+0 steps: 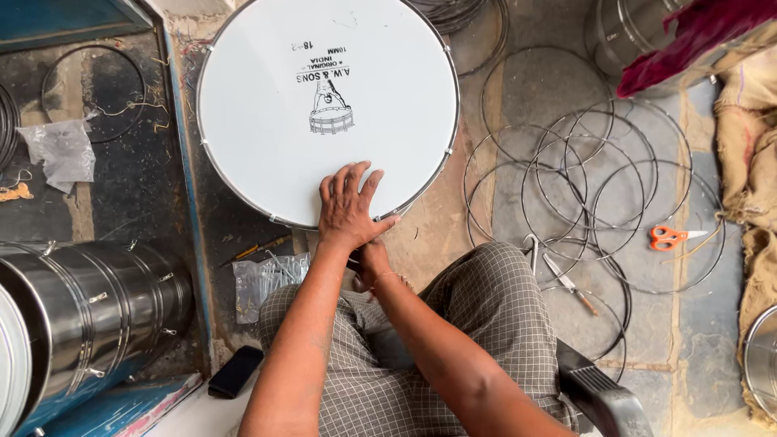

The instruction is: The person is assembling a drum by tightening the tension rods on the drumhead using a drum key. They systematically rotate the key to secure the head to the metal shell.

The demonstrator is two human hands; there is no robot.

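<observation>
A big round drum with a white head (324,97) and a metal rim stands on the floor in front of my knees. My left hand (348,206) lies flat on the near edge of the white head, fingers spread. My right hand (371,263) is tucked under the left one at the drum's near rim; its fingers are mostly hidden, so what it grips cannot be made out.
Several thin wire hoops (591,186) lie on the floor at right, with orange-handled scissors (668,237) and a small tool (571,283). Shiny metal drum shells (89,316) lie at lower left. A plastic bag of small parts (267,279) and burlap sacks (749,162) are nearby.
</observation>
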